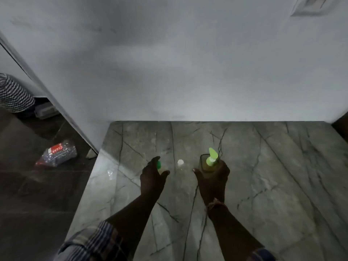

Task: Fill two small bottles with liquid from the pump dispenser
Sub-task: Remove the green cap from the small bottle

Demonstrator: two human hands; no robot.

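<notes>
A pump dispenser (205, 163) with a bright green pump head and an amber square body stands on the marble counter (263, 176). My right hand (212, 176) is wrapped around its body from the near side. A small clear bottle with a white cap (180, 163) stands between my hands. My left hand (153, 176) reaches to a small bottle with a green cap (159, 164), fingers spread around it; the bottle's body is mostly hidden by the hand, so a firm grip is not visible.
A white wall rises right behind the counter. The counter's left edge drops to a dark floor, where a plastic packet with a red label (56, 154) lies. A zigzag-patterned basket (13, 93) stands at the far left.
</notes>
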